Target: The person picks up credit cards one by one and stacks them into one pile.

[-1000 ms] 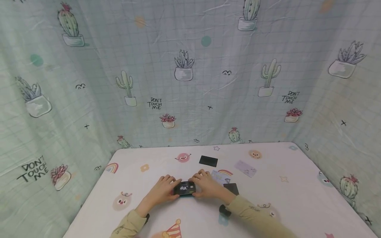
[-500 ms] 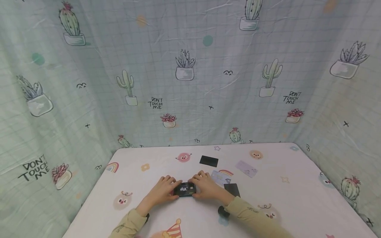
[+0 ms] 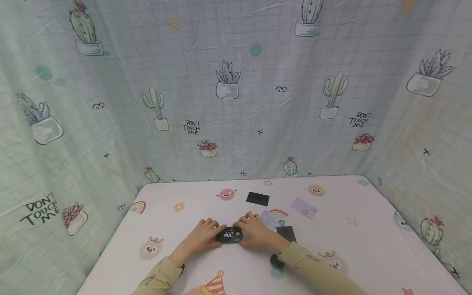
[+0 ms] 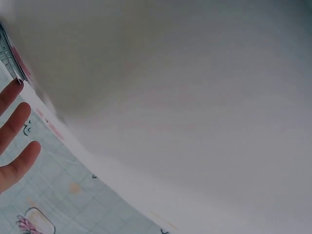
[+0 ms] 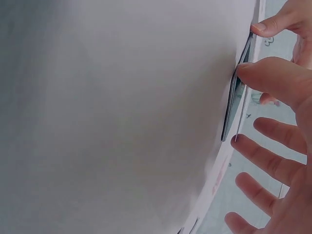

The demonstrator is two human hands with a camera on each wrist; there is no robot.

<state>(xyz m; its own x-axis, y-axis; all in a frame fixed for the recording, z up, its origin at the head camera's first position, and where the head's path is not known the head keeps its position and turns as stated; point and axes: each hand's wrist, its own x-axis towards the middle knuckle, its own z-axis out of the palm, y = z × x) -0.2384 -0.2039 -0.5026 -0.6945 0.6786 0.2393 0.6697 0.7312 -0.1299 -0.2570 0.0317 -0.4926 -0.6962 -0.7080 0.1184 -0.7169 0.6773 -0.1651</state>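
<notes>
A stack of cards (image 3: 229, 235), topped by a black card lettered "Vip", is held between both hands over the middle of the table. My left hand (image 3: 203, 237) grips its left end, thumb at the near edge and index finger at the far edge. At the right end, my right hand (image 3: 257, 232) pinches it the same way. Seen edge-on in the right wrist view, the stack (image 5: 231, 109) shows several thin layers, with the right thumb (image 5: 268, 75) against it. Only a corner of the stack (image 4: 9, 53) and some left fingers (image 4: 17, 126) show in the left wrist view.
On the patterned white tablecloth (image 3: 147, 213), a black card (image 3: 258, 198) lies toward the back. A purple card (image 3: 304, 208), a pale blue card (image 3: 271, 218) and a dark card (image 3: 286, 233) lie right of the hands. Printed curtains (image 3: 243, 114) surround the table.
The stack and both hands have shifted very slightly toward the person. The hold looks the same, and the other cards have stayed in place.
</notes>
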